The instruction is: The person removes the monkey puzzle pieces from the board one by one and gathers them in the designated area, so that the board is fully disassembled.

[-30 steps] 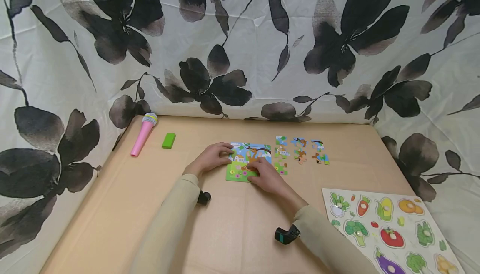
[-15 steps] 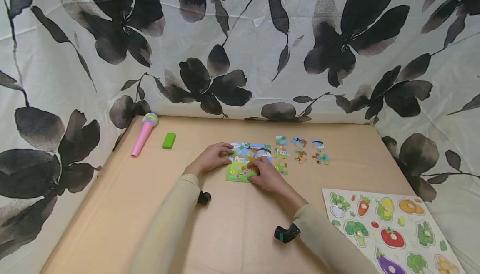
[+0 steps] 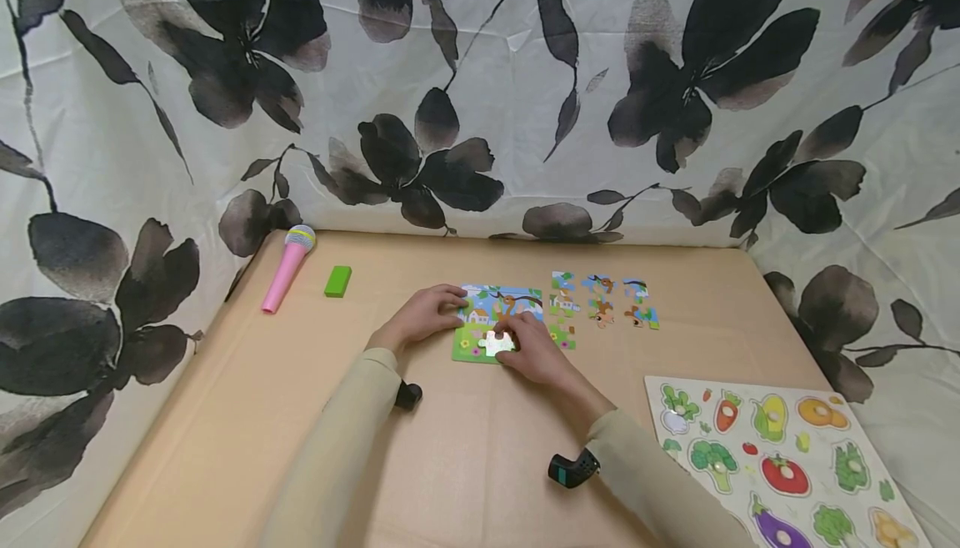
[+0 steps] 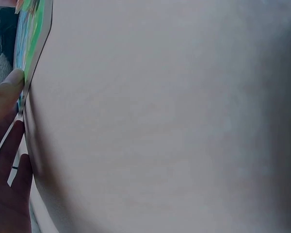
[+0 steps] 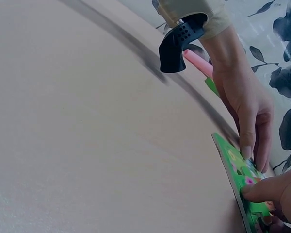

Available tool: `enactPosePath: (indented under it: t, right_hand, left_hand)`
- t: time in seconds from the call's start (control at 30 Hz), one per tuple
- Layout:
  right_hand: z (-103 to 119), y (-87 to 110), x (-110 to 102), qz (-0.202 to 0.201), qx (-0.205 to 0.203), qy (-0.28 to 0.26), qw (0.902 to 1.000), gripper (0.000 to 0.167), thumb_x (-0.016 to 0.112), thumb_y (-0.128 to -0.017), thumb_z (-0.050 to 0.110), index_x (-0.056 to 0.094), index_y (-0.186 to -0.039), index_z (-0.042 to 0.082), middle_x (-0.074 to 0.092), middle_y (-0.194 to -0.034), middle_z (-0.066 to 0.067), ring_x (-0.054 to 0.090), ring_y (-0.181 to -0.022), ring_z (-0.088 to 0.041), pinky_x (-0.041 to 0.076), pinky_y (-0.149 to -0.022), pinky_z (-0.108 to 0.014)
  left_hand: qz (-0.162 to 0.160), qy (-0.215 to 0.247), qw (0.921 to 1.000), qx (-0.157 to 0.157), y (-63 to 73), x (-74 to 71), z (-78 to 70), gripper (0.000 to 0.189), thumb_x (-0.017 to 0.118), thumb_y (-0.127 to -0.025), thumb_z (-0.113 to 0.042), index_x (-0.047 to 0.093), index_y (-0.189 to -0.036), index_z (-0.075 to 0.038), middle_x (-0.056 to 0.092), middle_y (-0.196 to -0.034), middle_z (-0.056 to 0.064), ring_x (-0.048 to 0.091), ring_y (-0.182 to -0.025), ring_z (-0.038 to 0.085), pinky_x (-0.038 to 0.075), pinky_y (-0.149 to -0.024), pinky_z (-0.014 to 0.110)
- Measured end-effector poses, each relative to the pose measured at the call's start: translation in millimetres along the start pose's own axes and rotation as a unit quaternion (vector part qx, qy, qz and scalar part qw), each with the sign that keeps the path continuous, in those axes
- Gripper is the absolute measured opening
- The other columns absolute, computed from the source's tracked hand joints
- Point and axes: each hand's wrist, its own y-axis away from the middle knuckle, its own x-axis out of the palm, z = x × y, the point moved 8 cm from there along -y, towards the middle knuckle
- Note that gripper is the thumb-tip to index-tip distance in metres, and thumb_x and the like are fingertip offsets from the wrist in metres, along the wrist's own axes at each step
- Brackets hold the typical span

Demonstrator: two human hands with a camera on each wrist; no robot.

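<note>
The jigsaw puzzle [image 3: 465,349], with a house and a green meadow, lies mid-table in the head view. My right hand [image 3: 540,358] pinches a puzzle piece [image 3: 492,343] over its lower part; the piece shines white with glare. In the right wrist view the right thumb [image 5: 266,190] sits on green printed pieces, the other fingers partly hidden. My left hand [image 3: 420,317] rests at the puzzle's left edge. In the left wrist view its thumb [image 4: 13,80] presses on the puzzle's top, while straight fingers lie beside the edge.
Loose puzzle pieces [image 3: 600,313] lie in rows right of the puzzle. A vegetable board [image 3: 652,389] occupies the front right. A pink toy microphone [image 3: 285,277] and a green block [image 3: 338,281] lie at the far left. Floral cloth [image 3: 525,156] hangs behind the table.
The piece at my right fingertips turns from printed-looking to bright white with glare, as if tilted slightly. Both hands otherwise keep their places.
</note>
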Motion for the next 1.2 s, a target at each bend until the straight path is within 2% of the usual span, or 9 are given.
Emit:
enactPosePath:
  t: [0.27,0.5,0.73,0.97,1.03,1.2]
  right_hand:
    - [-1.2,0.4,-0.7,-0.002,0.008,-0.022,0.9997,0.034,0.074,-0.081,0.006,0.061,-0.113,0.006,0.048,-0.098,-0.008,0.042,-0.088,-0.018,0.039,-0.073,-0.031]
    - [-1.8,1.7,-0.2,0.001,0.013,-0.030,0.9995,0.022,0.075,-0.081,0.005,0.066,-0.100,0.011,0.047,-0.103,-0.006,0.045,-0.090,-0.018,0.043,-0.079,-0.033]
    - [-3.6,2.4,1.3,0.017,0.021,-0.021,0.9994,0.029,0.074,-0.084,0.008,0.070,-0.112,0.012,0.050,-0.113,-0.005,0.043,-0.093,-0.018,0.041,-0.080,-0.034]
    - [-6.0,1.3,-1.2,0.016,0.019,-0.039,0.9989,0.029,0.075,-0.083,0.008,0.072,-0.112,0.011,0.054,-0.105,-0.006,0.043,-0.086,-0.018,0.039,-0.073,-0.032]
    - [-7.6,0.8,-2.0,0.013,0.014,-0.040,0.9990,0.028,0.075,-0.084,0.008,0.072,-0.112,0.012,0.058,-0.106,-0.006,0.048,-0.089,-0.019,0.042,-0.075,-0.033]
    - [-11.3,0.7,-2.5,0.019,0.027,-0.055,0.9979,0.028,0.073,-0.086,0.009,0.072,-0.113,0.013,0.064,-0.118,-0.005,0.055,-0.107,-0.022,0.046,-0.089,-0.038]
  left_hand:
    - [-0.004,-0.002,1.0000,0.006,-0.7,-0.9,0.6,0.039,0.072,-0.089,-0.019,0.067,-0.123,-0.002,0.054,-0.139,0.008,0.044,-0.134,0.027,0.032,-0.114,0.042]
    - [-0.006,-0.003,0.9999,0.009,-0.7,-1.5,1.1,0.038,0.073,-0.089,-0.019,0.067,-0.123,-0.002,0.055,-0.138,0.008,0.044,-0.134,0.027,0.032,-0.114,0.041]
    - [-0.003,-0.006,0.9999,0.010,-1.3,-0.2,1.6,0.039,0.072,-0.089,-0.019,0.067,-0.123,-0.002,0.055,-0.139,0.008,0.044,-0.134,0.028,0.031,-0.115,0.042]
    - [-0.002,-0.008,0.9999,0.008,-2.0,1.1,3.3,0.039,0.073,-0.089,-0.020,0.067,-0.123,-0.003,0.055,-0.139,0.007,0.044,-0.134,0.027,0.031,-0.115,0.042]
    - [-0.002,-0.008,0.9999,0.006,-2.2,1.4,3.5,0.039,0.073,-0.089,-0.020,0.067,-0.123,-0.003,0.055,-0.139,0.007,0.044,-0.134,0.026,0.031,-0.115,0.041]
    - [-0.002,-0.008,1.0000,0.003,-2.1,1.5,3.8,0.039,0.073,-0.089,-0.020,0.067,-0.123,-0.003,0.055,-0.138,0.007,0.044,-0.134,0.026,0.031,-0.115,0.041]
